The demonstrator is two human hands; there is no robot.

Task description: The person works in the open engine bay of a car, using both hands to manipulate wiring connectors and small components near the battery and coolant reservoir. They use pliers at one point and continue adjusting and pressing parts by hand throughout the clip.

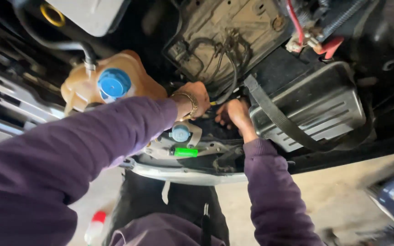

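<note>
Left hand (pixel 196 96) and right hand (pixel 233 113) reach deep in engine bay, at black cable bundle (pixel 228 73) beside grey battery (pixel 313 109). Fingers curled around something in shadow; exact grip cannot tell. Cables probably soft, bendable, light; better hold near connector. Amber reservoir (pixel 80 86) near left.

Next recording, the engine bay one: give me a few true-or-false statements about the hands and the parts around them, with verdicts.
1. Both hands, the left hand and the right hand, reach into the engine bay. True.
2. The cap on the amber reservoir is red. False: the cap is blue.
3. The left wrist wears a gold bracelet. True.
4. The grey battery has no strap. False: a black strap crosses it.
5. The sleeves are purple. True.
</note>
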